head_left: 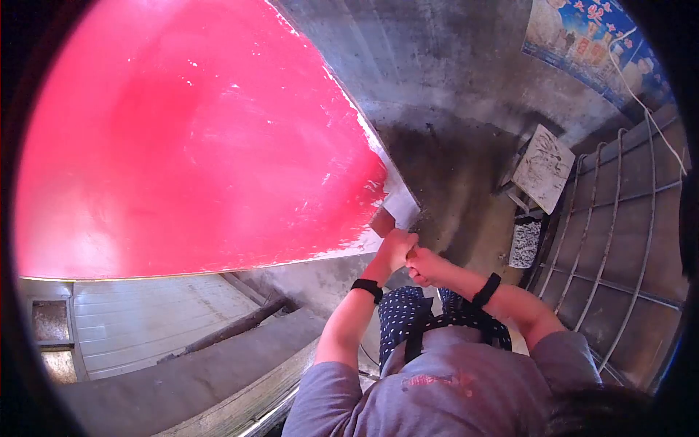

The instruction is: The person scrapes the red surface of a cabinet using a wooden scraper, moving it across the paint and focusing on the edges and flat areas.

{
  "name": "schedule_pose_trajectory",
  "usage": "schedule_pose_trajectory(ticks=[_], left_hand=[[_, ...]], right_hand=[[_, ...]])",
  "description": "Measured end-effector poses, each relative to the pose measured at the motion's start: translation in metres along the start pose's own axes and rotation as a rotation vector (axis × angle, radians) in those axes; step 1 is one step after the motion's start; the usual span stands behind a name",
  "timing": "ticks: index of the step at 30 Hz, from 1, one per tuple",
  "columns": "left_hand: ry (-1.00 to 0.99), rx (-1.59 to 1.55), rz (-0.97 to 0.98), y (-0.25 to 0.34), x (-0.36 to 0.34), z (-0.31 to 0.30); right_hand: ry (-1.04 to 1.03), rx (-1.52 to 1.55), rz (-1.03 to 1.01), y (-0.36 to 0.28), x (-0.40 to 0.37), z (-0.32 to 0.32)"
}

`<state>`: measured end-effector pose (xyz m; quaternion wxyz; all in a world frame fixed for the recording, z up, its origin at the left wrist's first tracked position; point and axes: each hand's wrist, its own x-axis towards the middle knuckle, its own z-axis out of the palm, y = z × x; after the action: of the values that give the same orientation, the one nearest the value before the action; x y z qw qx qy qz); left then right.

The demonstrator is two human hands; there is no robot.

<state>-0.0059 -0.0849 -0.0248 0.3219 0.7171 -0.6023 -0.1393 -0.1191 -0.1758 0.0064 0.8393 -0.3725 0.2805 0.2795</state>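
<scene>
A large red-coated board fills the upper left, its near corner showing bare white along the edges. My left hand is closed around a tool with a flat reddish-brown blade-like head, which lies against the board at this corner. Just beside it, my right hand is closed too, its fingers around the handle end of the same tool. The handle is mostly hidden by both hands, and I cannot tell the tool's exact kind.
A small worn stool stands on the dark floor to the right. Metal bars run along the right side, below a blue poster on the wall. At lower left are a grey ledge and a white slatted panel.
</scene>
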Motion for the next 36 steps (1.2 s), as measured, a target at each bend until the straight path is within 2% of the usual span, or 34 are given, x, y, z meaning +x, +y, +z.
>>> schedule_pose_trajectory(ticks=[2, 5, 7, 9, 10, 13, 16, 18, 19, 21, 22, 24, 27, 29, 36], left_hand=[[-0.006, -0.008, 0.008, 0.015, 0.006, -0.011], [0.097, 0.071, 0.028, 0.028, 0.01, -0.021], [0.002, 0.116, 0.07, 0.019, 0.006, -0.016], [-0.046, 0.177, 0.11, 0.018, -0.001, -0.007], [-0.096, 0.245, 0.157, 0.019, -0.004, -0.006], [-0.038, 0.188, 0.074, 0.024, 0.002, -0.012], [-0.006, 0.143, 0.064, 0.05, 0.016, -0.03], [0.04, 0.184, 0.101, 0.069, 0.029, -0.042], [0.082, 0.22, 0.131, 0.079, 0.034, -0.047], [0.107, 0.172, 0.151, 0.094, 0.048, -0.061], [0.13, 0.13, 0.172, 0.097, 0.052, -0.065], [0.171, 0.108, 0.193, 0.097, 0.057, -0.07], [0.211, 0.083, 0.224, 0.093, 0.06, -0.076], [0.222, 0.081, 0.232, 0.089, 0.063, -0.079], [0.148, 0.09, 0.202, 0.079, 0.076, -0.083]], right_hand=[[-0.018, 0.013, -0.019, -0.015, -0.027, 0.01], [-0.033, 0.012, 0.002, -0.017, -0.037, 0.018], [-0.027, -0.032, 0.033, -0.014, -0.036, 0.016], [0.042, -0.094, -0.101, 0.014, -0.03, 0.016], [0.039, -0.097, -0.1, 0.019, -0.027, 0.014], [0.058, -0.043, -0.095, 0.01, -0.03, 0.013], [0.015, -0.076, -0.059, -0.022, -0.069, 0.019], [-0.067, -0.193, -0.255, -0.029, -0.096, 0.021], [-0.064, -0.197, -0.256, -0.033, -0.103, 0.021], [-0.189, 0.039, -0.237, -0.039, -0.112, 0.019], [-0.188, 0.034, -0.233, -0.04, -0.115, 0.021], [-0.213, 0.101, -0.301, -0.046, -0.119, 0.025], [-0.154, 0.004, -0.335, -0.06, -0.125, 0.03], [-0.189, 0.012, -0.345, -0.067, -0.124, 0.027], [-0.217, 0.07, -0.324, -0.092, -0.127, 0.025]])
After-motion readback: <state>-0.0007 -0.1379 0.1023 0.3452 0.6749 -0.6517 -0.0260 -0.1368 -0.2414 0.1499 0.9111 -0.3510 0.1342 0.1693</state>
